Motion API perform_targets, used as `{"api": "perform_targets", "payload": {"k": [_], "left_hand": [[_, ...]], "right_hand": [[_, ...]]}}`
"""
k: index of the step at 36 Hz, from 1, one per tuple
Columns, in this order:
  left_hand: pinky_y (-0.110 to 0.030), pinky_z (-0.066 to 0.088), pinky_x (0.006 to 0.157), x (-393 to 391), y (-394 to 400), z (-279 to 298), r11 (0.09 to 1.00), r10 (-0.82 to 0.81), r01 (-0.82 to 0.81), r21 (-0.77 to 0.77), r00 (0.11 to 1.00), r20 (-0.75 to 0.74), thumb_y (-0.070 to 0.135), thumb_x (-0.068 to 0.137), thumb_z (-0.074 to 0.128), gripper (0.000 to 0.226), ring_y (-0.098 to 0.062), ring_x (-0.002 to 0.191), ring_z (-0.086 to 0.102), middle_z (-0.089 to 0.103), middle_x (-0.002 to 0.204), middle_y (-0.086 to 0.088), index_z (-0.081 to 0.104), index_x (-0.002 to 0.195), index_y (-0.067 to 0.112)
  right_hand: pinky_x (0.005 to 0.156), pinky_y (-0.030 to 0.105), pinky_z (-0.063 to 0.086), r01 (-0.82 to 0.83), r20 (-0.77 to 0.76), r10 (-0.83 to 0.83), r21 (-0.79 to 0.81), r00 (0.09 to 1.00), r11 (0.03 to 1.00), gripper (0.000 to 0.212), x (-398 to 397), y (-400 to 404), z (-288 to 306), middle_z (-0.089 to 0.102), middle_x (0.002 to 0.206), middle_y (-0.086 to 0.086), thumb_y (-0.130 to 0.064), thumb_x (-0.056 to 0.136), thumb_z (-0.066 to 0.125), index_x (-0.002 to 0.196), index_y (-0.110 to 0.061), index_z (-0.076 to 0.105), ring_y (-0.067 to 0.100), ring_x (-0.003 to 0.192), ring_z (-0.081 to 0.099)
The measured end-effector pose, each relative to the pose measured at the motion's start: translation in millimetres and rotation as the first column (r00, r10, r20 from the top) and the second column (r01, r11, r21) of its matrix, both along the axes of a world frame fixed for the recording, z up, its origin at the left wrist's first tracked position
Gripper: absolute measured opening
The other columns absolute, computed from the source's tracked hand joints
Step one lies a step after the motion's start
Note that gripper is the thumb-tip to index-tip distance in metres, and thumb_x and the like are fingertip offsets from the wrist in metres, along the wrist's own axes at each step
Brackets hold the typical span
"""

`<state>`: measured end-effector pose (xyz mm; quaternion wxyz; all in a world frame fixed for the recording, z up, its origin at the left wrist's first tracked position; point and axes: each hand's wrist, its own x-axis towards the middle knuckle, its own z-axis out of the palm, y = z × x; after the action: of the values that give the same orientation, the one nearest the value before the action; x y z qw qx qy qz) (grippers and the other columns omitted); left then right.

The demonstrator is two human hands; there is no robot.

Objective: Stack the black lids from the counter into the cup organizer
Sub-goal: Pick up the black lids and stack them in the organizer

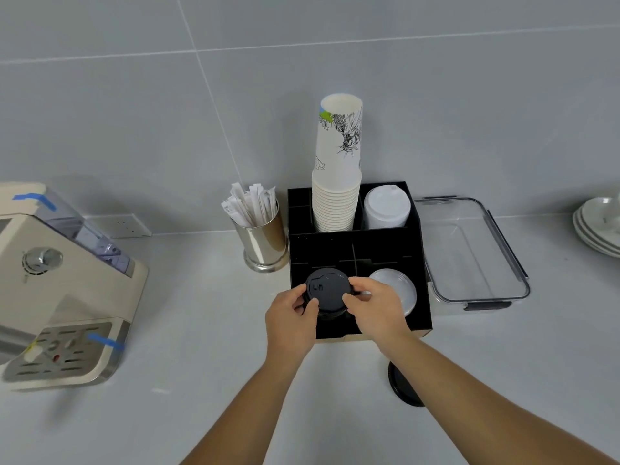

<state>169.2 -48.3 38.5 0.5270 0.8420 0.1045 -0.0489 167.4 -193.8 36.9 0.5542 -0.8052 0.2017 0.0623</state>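
Note:
A black cup organizer (385, 243) stands on the grey counter against the wall. Over its front left compartment sits a stack of black lids (327, 290). My left hand (292, 317) grips the stack's left side and my right hand (375, 307) grips its right side. Another black lid (399, 384) lies on the counter in front of the organizer, partly hidden by my right forearm. The front right compartment holds clear lids (399, 286). White lids (387, 206) and a tall stack of paper cups (337, 169) fill the back compartments.
A metal cup of wrapped stirrers (260, 229) stands left of the organizer. A beige coffee machine (60, 290) sits at the far left. A clear plastic container (469, 253) lies to the organizer's right, with stacked white plates (600, 226) at the right edge.

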Motion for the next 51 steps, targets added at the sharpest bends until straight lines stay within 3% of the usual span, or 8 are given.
{"api": "perform_targets", "payload": {"k": [10,14,22,27,37,42,45,51], "left_hand": [[-0.017,0.047,0.089,6.1,2.0,-10.7,0.995,-0.051,0.051,0.088,0.999,-0.001,0.014,0.088,0.063,0.036,-0.012,0.104,0.065,0.070,0.117,-0.002,0.064,0.125,0.015],[-0.017,0.047,0.091,5.8,2.3,-13.6,0.993,-0.076,0.075,0.092,0.997,0.003,0.012,0.089,0.062,0.037,-0.012,0.105,0.065,0.070,0.117,-0.002,0.064,0.126,0.017],[-0.002,0.038,0.077,0.8,4.6,-18.0,0.984,-0.162,0.162,0.076,0.987,-0.007,-0.002,0.090,0.056,0.044,0.012,0.081,0.055,0.053,0.088,0.033,0.059,0.130,0.015],[-0.005,0.037,0.087,-0.9,3.7,-18.9,0.975,-0.204,0.205,0.087,0.979,-0.028,-0.002,0.091,0.054,0.053,0.004,0.101,0.051,0.055,0.106,0.018,0.048,0.140,0.019],[-0.004,0.036,0.081,0.1,3.3,-18.4,0.954,-0.259,0.267,0.138,0.963,-0.067,0.006,0.092,0.055,0.055,0.002,0.101,0.050,0.055,0.108,0.017,0.043,0.142,0.023],[-0.008,0.036,0.085,-2.6,6.1,-18.0,0.935,-0.286,0.290,0.203,0.957,-0.052,0.009,0.094,0.053,0.051,-0.006,0.111,0.055,0.055,0.113,0.017,0.043,0.142,0.023],[-0.019,0.040,0.099,0.8,8.7,-19.4,0.949,-0.245,0.252,0.189,0.968,-0.055,0.015,0.095,0.053,0.052,-0.007,0.122,0.052,0.054,0.133,0.012,0.040,0.145,0.019],[-0.019,0.038,0.094,-64.3,-28.4,-18.5,0.968,-0.196,0.214,0.134,0.971,-0.138,0.018,0.094,0.057,0.046,-0.014,0.123,0.055,0.059,0.132,0.003,0.049,0.139,0.017]], "right_hand": [[0.069,0.014,0.046,-0.043,-0.039,0.041,-0.056,0.998,0.997,0.036,-0.9,5.6,-2.5,0.071,0.103,0.007,-0.015,0.094,0.058,0.130,-0.018,0.062,0.020,0.090,0.065],[0.054,0.015,0.044,-0.050,-0.065,0.048,-0.034,0.997,0.998,0.033,-3.4,6.4,-4.5,0.072,0.095,0.013,-0.015,0.096,0.054,0.127,-0.020,0.063,0.014,0.064,0.054],[0.057,0.015,0.046,-0.056,-0.135,0.054,-0.011,0.989,0.998,0.033,-3.6,8.8,-2.0,0.070,0.092,0.006,-0.017,0.096,0.051,0.127,-0.018,0.063,0.010,0.067,0.056],[0.058,0.010,0.042,-0.071,-0.172,0.073,0.021,0.982,0.997,0.039,-4.7,8.4,4.4,0.071,0.108,0.007,-0.017,0.097,0.052,0.136,-0.019,0.056,0.014,0.083,0.063],[0.093,0.048,0.052,-0.080,-0.214,0.104,0.119,0.971,0.990,0.025,-5.8,0.2,11.2,0.065,0.114,0.024,-0.021,0.095,0.054,0.115,-0.019,0.069,0.026,0.085,0.064],[0.085,0.039,0.052,-0.064,-0.229,0.101,0.161,0.968,0.985,0.027,-14.0,-4.2,13.9,0.067,0.109,0.015,-0.022,0.097,0.052,0.121,-0.018,0.064,0.029,0.100,0.065],[0.075,0.020,0.042,-0.020,-0.230,0.064,0.191,0.971,0.981,0.024,-18.1,-9.4,9.5,0.046,0.077,-0.019,-0.030,0.093,0.054,0.074,-0.044,0.050,-0.001,0.070,0.045],[0.105,0.056,0.044,0.061,-0.259,0.025,0.319,0.966,0.946,0.030,-87.4,-72.2,-7.6,0.060,0.084,0.004,-0.033,0.085,0.061,0.102,-0.009,0.069,0.021,0.087,0.061]]}}
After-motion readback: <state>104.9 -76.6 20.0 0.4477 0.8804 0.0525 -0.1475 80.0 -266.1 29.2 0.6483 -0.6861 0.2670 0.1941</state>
